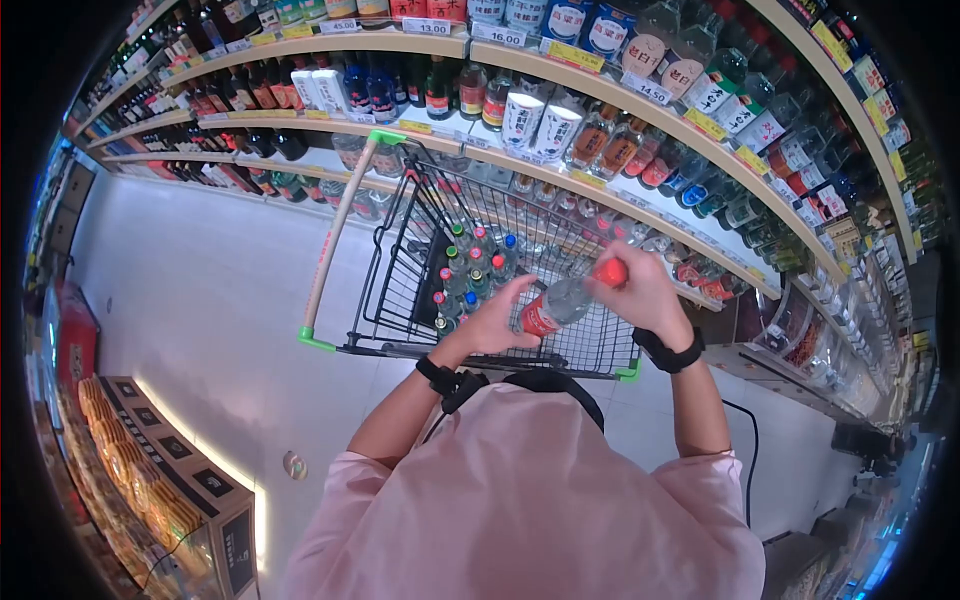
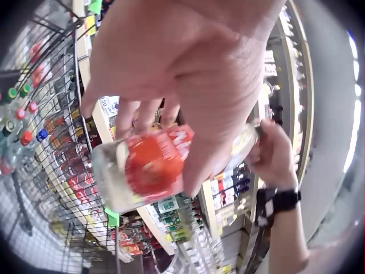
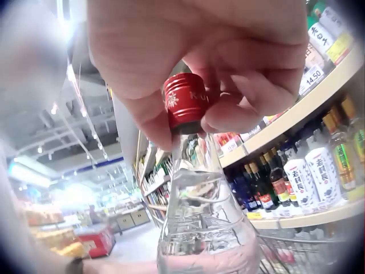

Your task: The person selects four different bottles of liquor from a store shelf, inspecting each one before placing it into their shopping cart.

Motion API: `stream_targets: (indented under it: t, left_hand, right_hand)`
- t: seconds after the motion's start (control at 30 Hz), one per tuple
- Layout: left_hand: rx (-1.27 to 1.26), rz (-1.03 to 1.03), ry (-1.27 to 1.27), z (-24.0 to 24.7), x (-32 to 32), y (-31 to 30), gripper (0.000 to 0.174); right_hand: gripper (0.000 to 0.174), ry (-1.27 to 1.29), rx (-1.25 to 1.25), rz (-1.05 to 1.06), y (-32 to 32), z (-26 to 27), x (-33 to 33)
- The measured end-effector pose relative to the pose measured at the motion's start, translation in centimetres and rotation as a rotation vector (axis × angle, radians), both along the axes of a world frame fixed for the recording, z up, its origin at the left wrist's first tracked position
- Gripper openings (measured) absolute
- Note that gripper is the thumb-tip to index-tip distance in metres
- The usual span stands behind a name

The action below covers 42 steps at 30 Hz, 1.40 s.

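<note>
- The clear bottle [image 1: 572, 303] is between the hands, above the shopping cart [image 1: 342, 230], slanting from its red label [image 1: 538, 319] at the left hand to its red cap [image 3: 186, 98] at the right.
- The left hand [image 1: 492, 322] grasps the labelled lower part, thumb on one side and fingers on the other; that wide hold looks right for taking the weight, and smooth glass calls for full finger contact.
- The right hand [image 1: 648, 295] grasps the cap end, fingers curled around it; a light, steady hold there should guide the tilt without twisting the cap.
- Keeping both hands in line with the bottle would limit slipping; neither should let go before the other bears the weight.
- Just beyond the left hand, a group of capped bottles [image 1: 476, 273] stands close together in the cart; a knock against them could chip glass, so slow movement and some clearance seem wise.
- Farther out, past both hands, shelves [image 1: 650, 103] carry rows of bottles; elbows and glass are best kept away from their edges.
</note>
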State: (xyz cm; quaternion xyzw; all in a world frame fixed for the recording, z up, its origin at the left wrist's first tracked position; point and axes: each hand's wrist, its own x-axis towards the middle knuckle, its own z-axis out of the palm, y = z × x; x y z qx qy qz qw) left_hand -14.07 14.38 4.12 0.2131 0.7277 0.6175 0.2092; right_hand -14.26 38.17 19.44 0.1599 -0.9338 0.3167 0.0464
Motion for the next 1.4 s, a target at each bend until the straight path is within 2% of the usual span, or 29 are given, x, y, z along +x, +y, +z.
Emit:
stream_targets:
  t: [0.03, 0.13, 0.17, 0.23, 0.33, 0.5, 0.57, 0.67, 0.9, 1.0, 1.13, 1.23, 1.4]
  left_hand:
    - [0.015, 0.014, 0.021, -0.9, -0.2, -0.3, 0.081]
    - [-0.058, 0.058, -0.126, -1.7, 0.2, -3.1, 0.067]
    - [-0.018, 0.102, -0.230, -2.0, 0.4, -4.0, 0.062]
    - [0.057, 0.192, -0.436, -2.4, 0.9, -5.9, 0.051]
    - [0.093, 0.307, -0.398, -2.3, 1.7, -8.1, 0.039]
    - [0.293, 0.321, -0.512, -1.5, 4.0, -9.8, 0.035]
    - [0.296, 0.363, -0.524, -0.8, 5.1, -10.1, 0.035]
    - [0.335, 0.402, -0.502, -0.3, 6.8, -10.7, 0.035]
    - [0.256, 0.512, -0.487, 1.4, 11.4, -12.0, 0.031]
    - [0.167, 0.595, -0.492, 1.0, 13.3, -12.5, 0.029]
    - [0.175, 0.653, -0.499, 1.5, 14.3, -12.5, 0.028]
    - [0.182, 0.702, -0.494, 1.8, 14.7, -12.5, 0.026]
    - [0.154, 0.698, -0.518, 1.5, 15.5, -12.6, 0.026]
  right_hand:
    - [0.027, 0.020, 0.023, 0.010, -0.1, -1.5, -0.1]
    - [0.026, -0.047, 0.042, -0.003, 0.9, -8.1, -0.7]
    - [0.027, -0.136, 0.062, -0.061, 1.2, -10.0, -1.0]
    - [0.030, -0.153, 0.114, -0.088, 1.8, -13.5, -1.8]
    - [0.034, -0.250, 0.130, -0.114, 2.2, -16.7, -3.2]
    - [0.044, -0.505, 0.109, -0.195, 2.4, -24.1, -4.8]
    - [0.045, -0.508, 0.144, -0.170, 2.5, -29.5, -5.1]
    - [0.040, -0.548, 0.194, -0.183, 1.3, -32.8, -5.5]
    - [0.046, -0.631, 0.131, -0.290, -2.7, -39.1, -7.3]
    - [0.045, -0.675, 0.119, -0.314, -4.2, -38.8, -7.8]
    - [0.044, -0.651, 0.157, -0.348, -4.9, -42.3, -8.4]
    - [0.045, -0.611, 0.144, -0.268, -4.9, -43.9, -9.1]
    - [0.048, -0.641, 0.161, -0.254, -6.0, -44.9, -9.8]
